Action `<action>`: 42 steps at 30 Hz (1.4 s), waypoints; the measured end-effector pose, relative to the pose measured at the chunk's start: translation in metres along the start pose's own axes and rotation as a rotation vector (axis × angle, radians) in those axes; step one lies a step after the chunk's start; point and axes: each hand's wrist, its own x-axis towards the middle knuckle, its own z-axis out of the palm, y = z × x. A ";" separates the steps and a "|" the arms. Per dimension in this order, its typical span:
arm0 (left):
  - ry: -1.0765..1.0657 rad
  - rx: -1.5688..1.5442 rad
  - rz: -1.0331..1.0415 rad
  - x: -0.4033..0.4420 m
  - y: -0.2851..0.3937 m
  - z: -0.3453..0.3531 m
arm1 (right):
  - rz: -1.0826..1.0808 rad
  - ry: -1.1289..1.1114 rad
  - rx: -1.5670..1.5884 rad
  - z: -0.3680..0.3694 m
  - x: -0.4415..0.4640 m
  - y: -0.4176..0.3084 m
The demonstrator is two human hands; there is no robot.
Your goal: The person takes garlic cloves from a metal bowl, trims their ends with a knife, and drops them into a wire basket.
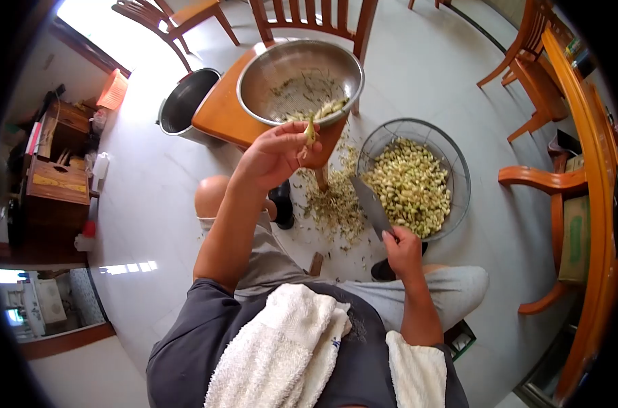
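Observation:
My left hand (273,155) is raised at the near edge of a metal bowl (254,102), its fingers closed on a small pale green vegetable piece (310,130). The bowl rests on a wooden chair seat (217,112) and holds some pale pieces and dark green bits. My right hand (402,250) grips the handle of a knife (371,206), whose broad blade points up and left beside a wire basket (468,178). Many cut pale green pieces (411,187) fill the middle of the basket.
Trimmings (333,211) lie scattered on the floor between my feet. A dark bucket (180,105) stands left of the chair. Wooden chairs (537,88) and a long table edge (598,204) are at the right. A white towel (282,347) hangs over my front.

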 end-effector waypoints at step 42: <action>0.283 -0.285 -0.126 -0.017 -0.116 -0.044 | -0.174 0.108 0.218 0.013 -0.006 -0.019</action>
